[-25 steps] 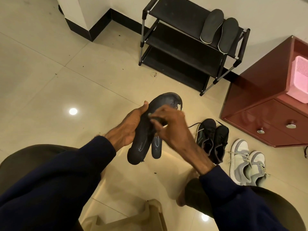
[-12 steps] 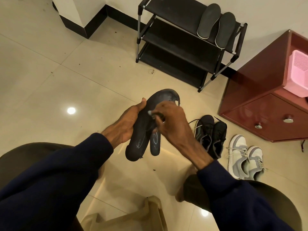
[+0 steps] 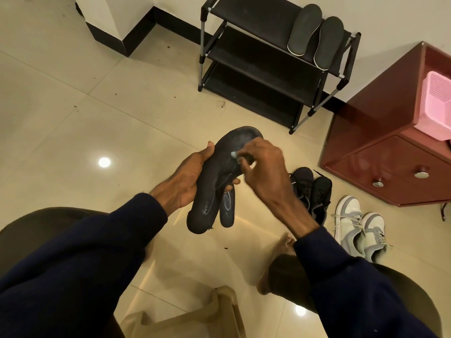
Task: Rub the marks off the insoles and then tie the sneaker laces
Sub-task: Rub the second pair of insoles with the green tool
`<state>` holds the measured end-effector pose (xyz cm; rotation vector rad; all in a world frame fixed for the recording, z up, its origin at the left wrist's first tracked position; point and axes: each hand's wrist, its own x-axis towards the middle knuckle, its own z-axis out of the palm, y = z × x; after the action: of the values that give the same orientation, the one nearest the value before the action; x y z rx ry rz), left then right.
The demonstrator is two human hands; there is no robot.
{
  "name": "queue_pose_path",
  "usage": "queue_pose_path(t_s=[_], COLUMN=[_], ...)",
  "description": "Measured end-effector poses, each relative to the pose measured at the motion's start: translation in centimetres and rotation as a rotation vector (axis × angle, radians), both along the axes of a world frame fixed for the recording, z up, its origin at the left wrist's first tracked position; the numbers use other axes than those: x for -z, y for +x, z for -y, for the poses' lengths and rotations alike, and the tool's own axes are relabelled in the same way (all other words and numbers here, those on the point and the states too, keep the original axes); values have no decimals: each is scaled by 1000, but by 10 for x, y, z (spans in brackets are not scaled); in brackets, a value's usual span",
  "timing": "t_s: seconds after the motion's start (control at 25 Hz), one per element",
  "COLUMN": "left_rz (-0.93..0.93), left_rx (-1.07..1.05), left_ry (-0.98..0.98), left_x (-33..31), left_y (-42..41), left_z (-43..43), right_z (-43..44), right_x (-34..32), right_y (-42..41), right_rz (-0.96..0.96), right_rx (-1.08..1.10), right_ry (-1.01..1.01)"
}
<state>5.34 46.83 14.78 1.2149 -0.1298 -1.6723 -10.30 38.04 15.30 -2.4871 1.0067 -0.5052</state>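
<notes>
We are at the rubbing step: our left hand (image 3: 185,181) grips two dark insoles (image 3: 212,191) and our right hand (image 3: 266,172) pinches a small pale eraser (image 3: 233,154) against the top one. Next, we think, short firm strokes on the pale marks (image 3: 207,206). Below is a glossy tile floor (image 3: 97,118); black sneakers (image 3: 310,189) stand near a shoe rack (image 3: 256,69).
</notes>
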Motion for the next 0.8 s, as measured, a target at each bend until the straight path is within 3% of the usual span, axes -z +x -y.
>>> queue_pose_path(t_s=[0.12,0.2,0.32,0.52,0.68,0.8], left_rz=[-2,18,27,-21,-31,-66], left_rx=[6,-14,-24,-41,-69,-30], left_ry=[-5,27,42,-5,-13,-34], left_x=[-3,4,6,2,4,-2], left_y=[-1,3,4,0,2,-2], left_z=[0,1,2,2,2,1], right_z=[-1,-28,-34,1,-31,-1], right_x=[-2,-4,0,-3,-4,-6], right_y=[-3,10,12,-4,12,3], right_rz=[34,56,-10,72,32,76], right_rx=[108,-23,-176,129,-170,21], right_ry=[26,93,33,40,38,15])
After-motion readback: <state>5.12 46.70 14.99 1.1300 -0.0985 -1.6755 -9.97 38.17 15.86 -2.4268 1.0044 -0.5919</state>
